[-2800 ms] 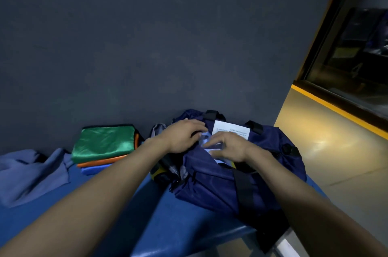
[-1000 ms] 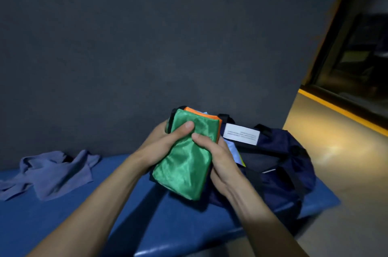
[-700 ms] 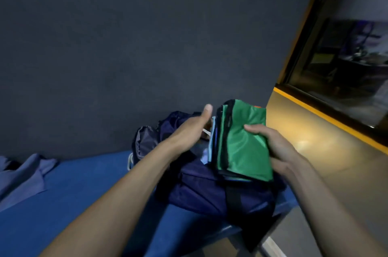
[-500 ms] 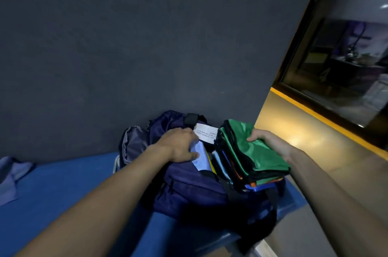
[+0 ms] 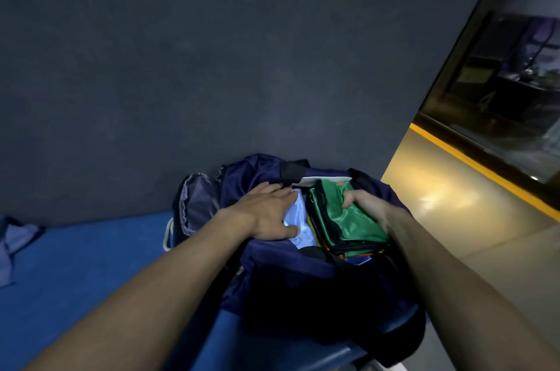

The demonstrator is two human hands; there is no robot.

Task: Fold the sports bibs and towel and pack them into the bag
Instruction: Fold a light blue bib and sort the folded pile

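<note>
A navy sports bag (image 5: 291, 276) stands open on the blue bench (image 5: 75, 267). My right hand (image 5: 363, 207) grips a folded stack of bibs (image 5: 345, 222), green on top with orange and blue edges below, and the stack sits partly inside the bag's opening. My left hand (image 5: 269, 213) lies flat with spread fingers on light blue fabric (image 5: 298, 225) inside the bag, next to the stack. The blue-grey towel (image 5: 13, 246) lies crumpled at the far left of the bench.
A dark grey wall (image 5: 212, 67) rises right behind the bench. A grey mesh pouch (image 5: 197, 207) hangs on the bag's left end. To the right are a yellowish floor (image 5: 454, 219) and a dark window (image 5: 509, 92). The bench edge runs close under the bag.
The stack of bibs went from beside the towel into both hands, then over to the bag. My right hand has now lowered it into the opening while my left hand flattened onto the light blue fabric.
</note>
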